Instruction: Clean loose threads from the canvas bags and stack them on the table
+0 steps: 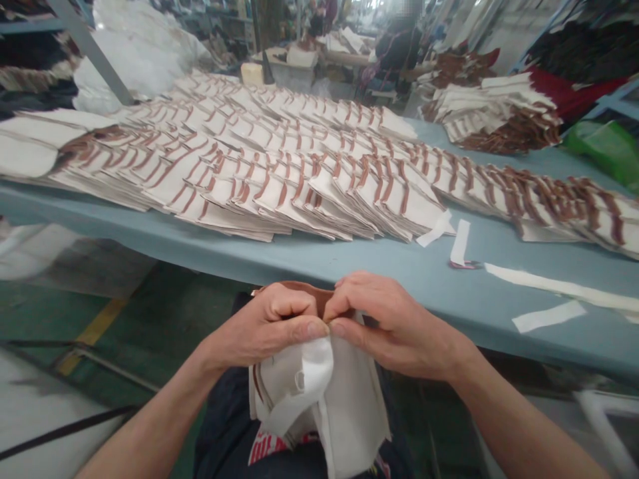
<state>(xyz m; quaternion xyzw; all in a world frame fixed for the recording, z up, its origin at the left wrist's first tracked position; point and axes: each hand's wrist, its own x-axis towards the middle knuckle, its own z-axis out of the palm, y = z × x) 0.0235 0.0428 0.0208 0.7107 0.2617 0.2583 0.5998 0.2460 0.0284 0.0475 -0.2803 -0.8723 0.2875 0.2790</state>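
In my lap lies a cream fabric piece (354, 399) with a brown edge at its top. My left hand (287, 316) pinches its upper seam, thumb against forefinger. Right beside it, my right hand (372, 319) pinches the same seam, the two thumb tips almost meeting. A white tape strip (319, 369) hangs in a curl from under my left thumb across the front of the piece. What exactly sits between the fingertips is hidden.
A blue-covered table (319, 256) stands in front of me, its near edge just beyond my hands. Overlapping rows of cream and brown fabric pieces (279, 179) cover much of it. Cut tape strips (549, 316) lie at right near small snips (464, 265). Another person (397, 50) is at the back.
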